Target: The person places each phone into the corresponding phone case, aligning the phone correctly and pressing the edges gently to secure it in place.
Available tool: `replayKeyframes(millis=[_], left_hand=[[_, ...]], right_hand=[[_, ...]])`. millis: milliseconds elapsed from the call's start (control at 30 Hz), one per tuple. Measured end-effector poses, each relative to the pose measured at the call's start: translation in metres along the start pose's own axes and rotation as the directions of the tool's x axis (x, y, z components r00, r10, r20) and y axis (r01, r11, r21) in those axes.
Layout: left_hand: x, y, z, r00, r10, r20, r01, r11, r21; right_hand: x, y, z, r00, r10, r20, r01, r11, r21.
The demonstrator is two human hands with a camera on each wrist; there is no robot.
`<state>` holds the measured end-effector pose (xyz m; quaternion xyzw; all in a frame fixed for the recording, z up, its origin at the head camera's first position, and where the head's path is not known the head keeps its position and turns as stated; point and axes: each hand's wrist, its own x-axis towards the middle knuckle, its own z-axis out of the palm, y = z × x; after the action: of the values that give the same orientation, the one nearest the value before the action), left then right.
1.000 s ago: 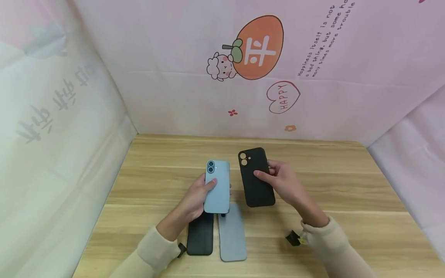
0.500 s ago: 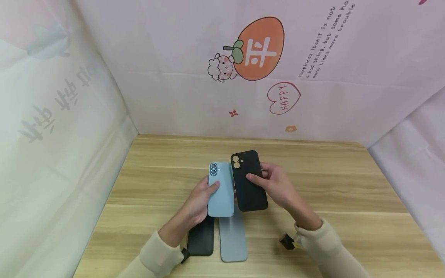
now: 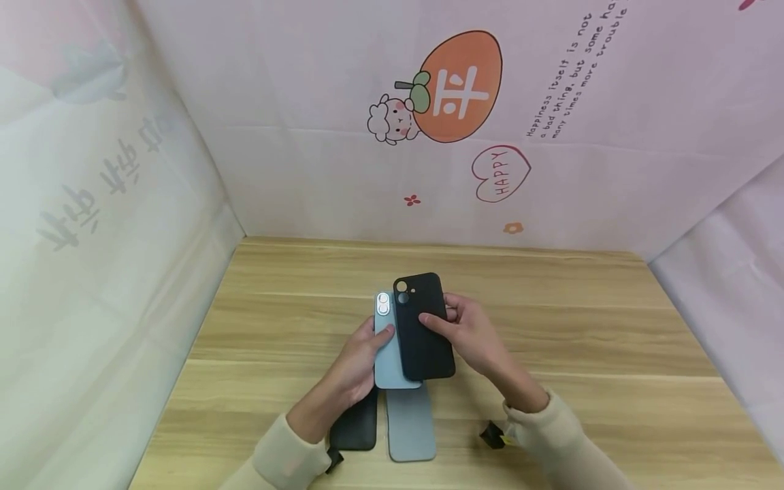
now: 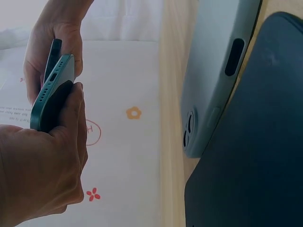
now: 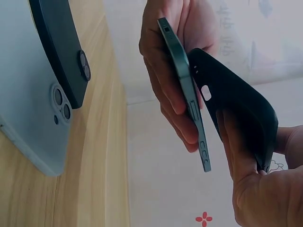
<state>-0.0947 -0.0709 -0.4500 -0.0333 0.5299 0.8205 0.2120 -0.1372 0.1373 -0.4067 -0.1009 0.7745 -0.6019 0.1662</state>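
Note:
My left hand (image 3: 355,361) grips a light blue smartphone (image 3: 386,364), its back facing up and the thumb lying on it. In my right hand (image 3: 478,337) is a black phone case (image 3: 427,350), pinched at its right edge with the thumb on its back. The case overlaps the right part of the phone from above, tilted slightly, and one of its camera holes lies over the phone. The right wrist view shows the case's hollow side (image 5: 236,99) turned towards the phone (image 5: 187,90), at an angle to it. Whether they touch is hard to tell.
On the wooden table (image 3: 588,327), below the hands, lie a black phone or cased phone (image 3: 355,425) and a grey-blue one (image 3: 412,429), side by side. Their camera ends are visible in the right wrist view. Printed cloth walls (image 3: 306,170) enclose the back and sides.
My right hand has brought the black case leftwards and slightly nearer, from beside the phone to overlapping it. The left hand with the phone has shifted slightly right and nearer.

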Motion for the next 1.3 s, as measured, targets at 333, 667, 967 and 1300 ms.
replayKeyframes(millis=[333,667,967,1300], left_hand=[[-0.007,0.003,0.005,1.000,-0.021,0.022,0.023,0.995,-0.096],[-0.007,0.002,0.007,0.997,-0.009,0.076,0.018,0.993,-0.118],[-0.006,0.002,0.009,0.993,-0.022,0.112,0.034,0.994,-0.101],[-0.007,-0.001,0.010,0.993,-0.016,0.118,0.022,0.998,-0.053]], right_hand=[[0.000,0.001,0.011,1.000,-0.004,-0.009,0.004,1.000,-0.011],[0.000,0.002,0.019,1.000,-0.002,0.012,0.001,0.999,0.036],[-0.001,0.004,0.025,1.000,0.002,-0.014,-0.001,0.999,0.049],[-0.004,0.009,0.028,1.000,0.009,-0.030,-0.007,0.998,0.062]])
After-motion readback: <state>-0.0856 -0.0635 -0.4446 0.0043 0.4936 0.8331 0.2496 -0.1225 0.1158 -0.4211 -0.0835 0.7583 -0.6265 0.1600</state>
